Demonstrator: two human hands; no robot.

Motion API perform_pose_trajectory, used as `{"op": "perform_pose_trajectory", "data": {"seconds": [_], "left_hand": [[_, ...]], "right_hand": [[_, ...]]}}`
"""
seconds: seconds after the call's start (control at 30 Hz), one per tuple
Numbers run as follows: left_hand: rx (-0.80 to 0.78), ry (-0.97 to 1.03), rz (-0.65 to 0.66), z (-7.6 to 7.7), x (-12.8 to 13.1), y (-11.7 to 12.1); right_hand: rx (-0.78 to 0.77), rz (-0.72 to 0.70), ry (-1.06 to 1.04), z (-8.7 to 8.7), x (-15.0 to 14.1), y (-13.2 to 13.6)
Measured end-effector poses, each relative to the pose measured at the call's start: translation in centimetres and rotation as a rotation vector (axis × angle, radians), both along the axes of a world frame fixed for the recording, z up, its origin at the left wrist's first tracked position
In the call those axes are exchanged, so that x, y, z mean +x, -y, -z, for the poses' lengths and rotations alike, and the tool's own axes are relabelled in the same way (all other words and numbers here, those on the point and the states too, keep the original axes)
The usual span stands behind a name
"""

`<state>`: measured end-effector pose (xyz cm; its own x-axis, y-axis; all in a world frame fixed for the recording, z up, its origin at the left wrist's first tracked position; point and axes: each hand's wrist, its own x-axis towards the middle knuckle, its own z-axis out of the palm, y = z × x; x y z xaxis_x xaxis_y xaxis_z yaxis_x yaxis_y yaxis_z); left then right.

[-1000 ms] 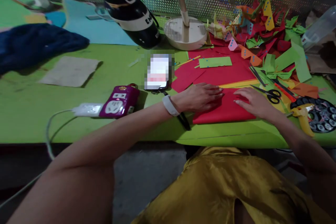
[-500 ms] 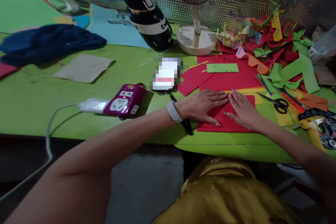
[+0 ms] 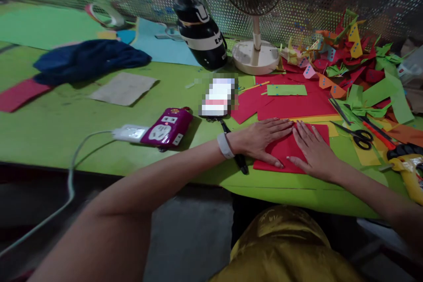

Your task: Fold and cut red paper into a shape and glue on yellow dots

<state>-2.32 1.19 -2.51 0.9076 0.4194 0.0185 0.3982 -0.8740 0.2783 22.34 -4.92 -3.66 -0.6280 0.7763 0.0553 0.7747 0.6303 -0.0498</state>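
Note:
Flat on the green table near its front edge lies a red sheet of paper (image 3: 280,150), perhaps folded. My left hand (image 3: 262,140), with a pale band on the wrist, presses on its left part, palm down and fingers stretched out. From the other side my right hand (image 3: 312,149) lies on the same sheet with its fingers spread. The fingertips of both hands nearly meet at the sheet's upper edge. Beyond them are more red sheets (image 3: 297,108) with a green paper strip (image 3: 287,90) on top. Neither hand grips anything.
Black scissors (image 3: 362,139) and a yellow-handled tool (image 3: 408,167) lie at right, below a heap of paper cuttings (image 3: 350,61). A fan (image 3: 256,55) and black bottle (image 3: 205,44) stand behind. A phone (image 3: 218,97), purple power adapter (image 3: 168,128) and dark blue cloth (image 3: 89,59) lie leftward.
The whole scene has shifted slightly right and down in view as the head turned. Both hands stay on the red paper in almost the same pose.

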Motion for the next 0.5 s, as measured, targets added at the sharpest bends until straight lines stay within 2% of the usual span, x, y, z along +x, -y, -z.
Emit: {"op": "perform_pose_trajectory", "data": {"seconds": [0.27,0.5], "left_hand": [[-0.018,0.050,0.002,0.1,0.1,0.1],[-0.009,0.082,0.008,0.3,0.2,0.0]], "right_hand": [[0.015,-0.071,-0.019,0.5,0.9,1.6],[0.000,-0.099,0.004,0.4,-0.7,1.3]]}}
